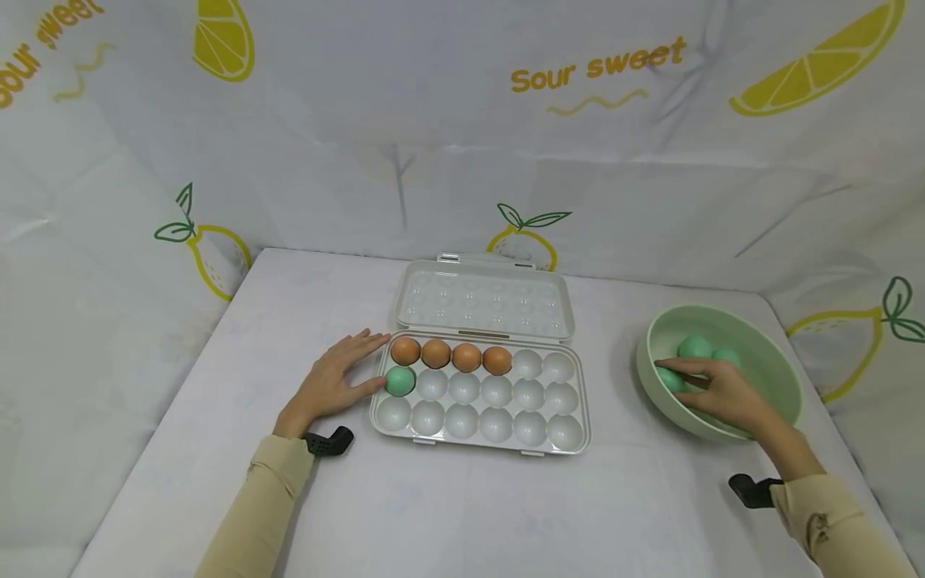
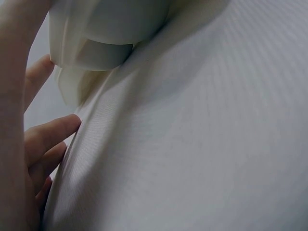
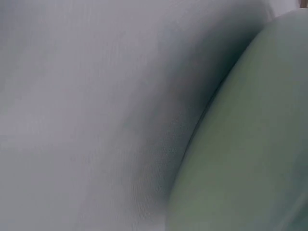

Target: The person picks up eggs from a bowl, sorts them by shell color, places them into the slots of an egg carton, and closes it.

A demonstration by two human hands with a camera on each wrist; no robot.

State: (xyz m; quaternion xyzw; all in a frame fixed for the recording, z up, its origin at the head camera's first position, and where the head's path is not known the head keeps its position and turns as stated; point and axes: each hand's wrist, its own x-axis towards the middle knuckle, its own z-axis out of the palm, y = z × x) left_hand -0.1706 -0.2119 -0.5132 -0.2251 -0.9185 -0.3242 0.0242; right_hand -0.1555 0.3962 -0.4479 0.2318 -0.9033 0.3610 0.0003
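Observation:
My left hand (image 1: 335,379) lies at the left end of a white egg tray (image 1: 480,447), its fingers spread and fairly straight, with thumb and index fingertips right at the tray's edge. In the tray, several brown eggs (image 1: 466,358) fill the left part of the back row. One green egg (image 1: 400,381) sits at the left of the middle row, beside my thumb. On the right, my right hand (image 1: 723,395) reaches into a light green bowl (image 1: 776,385). Its thumb and fingers pinch a green egg (image 1: 670,380) near the bowl's left wall; two more green eggs (image 1: 695,347) lie behind it.
The tray's clear lid (image 1: 484,299) is folded back behind it, away from me. A white cloth covers the table (image 1: 462,514). Behind and at the sides hangs a white curtain (image 1: 361,177) with lemon prints. The bowl's wall (image 3: 240,144) rises close to my right wrist camera.

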